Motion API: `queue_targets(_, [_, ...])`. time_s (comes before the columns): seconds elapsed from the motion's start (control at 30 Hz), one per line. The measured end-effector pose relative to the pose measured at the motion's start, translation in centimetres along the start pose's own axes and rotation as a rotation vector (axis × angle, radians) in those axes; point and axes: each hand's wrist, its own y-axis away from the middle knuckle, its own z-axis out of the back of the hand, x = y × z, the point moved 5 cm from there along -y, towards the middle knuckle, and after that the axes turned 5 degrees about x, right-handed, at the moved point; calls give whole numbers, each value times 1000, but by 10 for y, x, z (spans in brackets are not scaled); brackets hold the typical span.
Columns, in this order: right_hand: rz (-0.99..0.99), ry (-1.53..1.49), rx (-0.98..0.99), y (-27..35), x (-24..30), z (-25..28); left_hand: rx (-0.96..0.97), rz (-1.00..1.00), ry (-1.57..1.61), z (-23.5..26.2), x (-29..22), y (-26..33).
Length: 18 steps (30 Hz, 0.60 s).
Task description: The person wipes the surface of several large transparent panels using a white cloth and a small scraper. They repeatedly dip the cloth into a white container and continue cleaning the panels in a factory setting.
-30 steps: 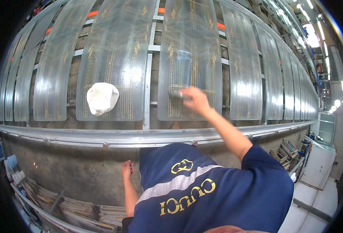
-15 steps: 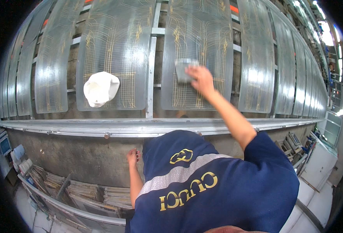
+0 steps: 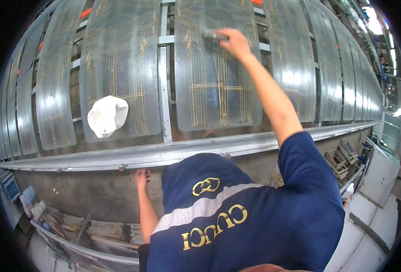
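Observation:
My right hand (image 3: pixel 234 42) is stretched out over a long, grey, glass-like panel (image 3: pixel 250 109) with fine golden lines on it. Its fingers grip a flat grey block (image 3: pixel 213 35), which appears to rest against the panel's surface; the exact kind cannot be told. Down by my body, my left hand (image 3: pixel 142 176) hangs below the metal rail, fingers loosely bent and nothing visible in them. A crumpled white cloth-like thing (image 3: pixel 108 116) lies on the neighbouring panel (image 3: pixel 94 59) to the left, away from both hands.
Similar panels (image 3: pixel 55 90) stretch in a row to both sides over a metal frame (image 3: pixel 165 81). Between me and them runs a long metal rail (image 3: pixel 173 154) with knobs. Stacked flat pieces (image 3: pixel 107 231) stand at lower left; wooden frames (image 3: pixel 344 158) lie at right.
My right hand has moved farther up the panel with the grey block, and my arm is straighter. The view has shifted slightly. My left hand still hangs low.

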Motion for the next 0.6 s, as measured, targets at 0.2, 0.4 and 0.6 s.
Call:
queue_targets(0.2, [22, 19, 66, 82, -7, -37, -23, -4, 28, -4, -1, 9])
queue_targets(0.4, [55, 15, 220, 342, 98, -26, 109, 182, -92, -34, 57, 19])
queue_targets(0.6, [89, -75, 68, 203, 46, 24, 83, 165, -122, -28, 52, 22])
